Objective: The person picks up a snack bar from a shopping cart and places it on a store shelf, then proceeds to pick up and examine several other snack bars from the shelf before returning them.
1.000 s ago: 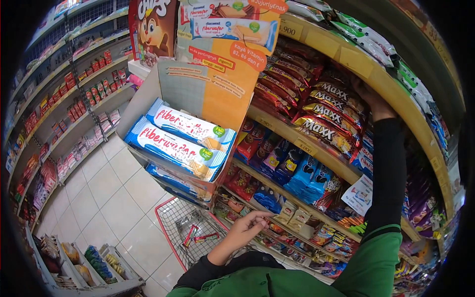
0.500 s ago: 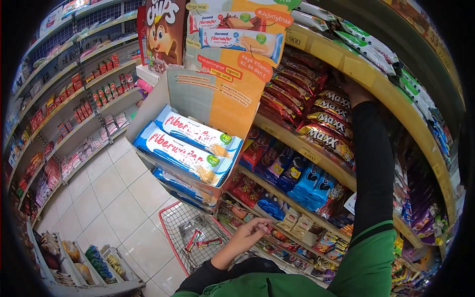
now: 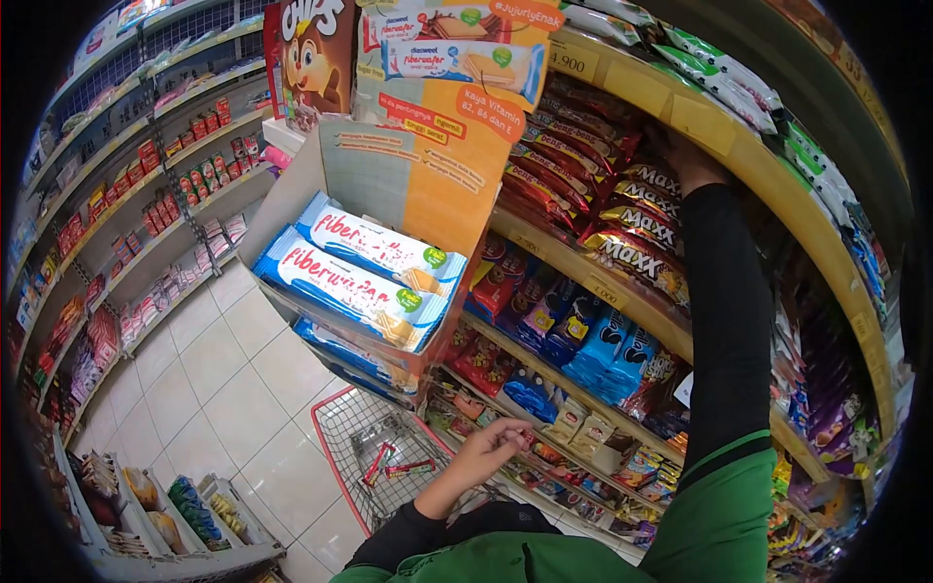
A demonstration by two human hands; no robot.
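Note:
My right hand (image 3: 695, 167) reaches deep into the shelf, behind the gold-brown Maxx chocolate wafer packs (image 3: 637, 228) and under the ledge above. Shadow and the shelf hide its fingers. Left of those packs lie several red Beng-Beng wafer bars (image 3: 569, 155). Low in front of my body, my left hand (image 3: 486, 452) is closed, its fingers curled toward the thumb. Something small and reddish shows at its fingertips, too small to name. Below that hand stands a shopping basket with a red rim (image 3: 326, 449), holding two thin red-and-green packs (image 3: 408, 468).
A cardboard display (image 3: 292, 185) with white-and-blue Fiberwafer packs (image 3: 340, 282) juts out beside the shelf. A yellow shelf edge (image 3: 671, 102) passes just above my right arm. Blue snack packs (image 3: 607, 350) fill the lower tier. Tiled floor (image 3: 209, 389) and another shelf (image 3: 136, 243) lie to the left.
The view has shifted slightly, so the display sits a little further left and higher. My right hand shows a bit more at the shelf; my left hand stays curled.

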